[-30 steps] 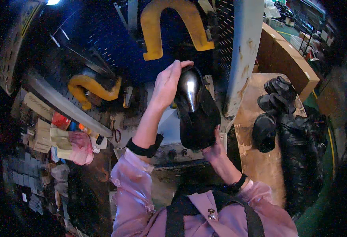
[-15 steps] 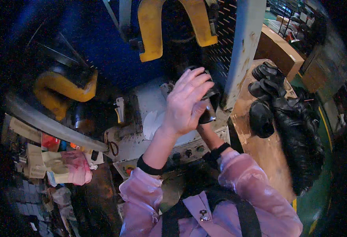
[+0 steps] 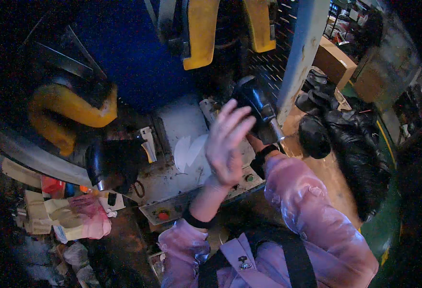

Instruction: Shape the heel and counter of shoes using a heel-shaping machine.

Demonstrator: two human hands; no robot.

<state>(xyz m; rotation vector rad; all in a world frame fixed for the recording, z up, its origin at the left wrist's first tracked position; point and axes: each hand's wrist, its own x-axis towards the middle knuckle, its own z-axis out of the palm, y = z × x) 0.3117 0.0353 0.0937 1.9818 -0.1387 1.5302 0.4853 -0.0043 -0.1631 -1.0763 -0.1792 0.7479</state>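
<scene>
My left hand [image 3: 229, 146] is raised over the machine bed with its fingers stretched out, blurred by motion and holding nothing. Just beyond its fingertips is a shiny black rounded form [image 3: 255, 98] with a bright metal end [image 3: 277, 128]; I cannot tell whether a leather piece covers it. My right forearm passes behind that metal end, so my right hand is hidden. Above the form hangs a yellow U-shaped clamp [image 3: 201, 36]. A similar black form [image 3: 110, 161] stands at the left, under a second yellow clamp [image 3: 76, 108].
Black leather pieces [image 3: 355, 149] lie heaped on a wooden table [image 3: 333, 192] at the right, beside a grey post [image 3: 304, 53]. A cutter-like tool [image 3: 148, 144] and white sheets [image 3: 191, 151] rest on the machine bed. A red button [image 3: 163, 215] sits on its front edge.
My left hand has come off the black form and dropped back toward me. More of the form and its metal end now shows. The whole view has shifted slightly.
</scene>
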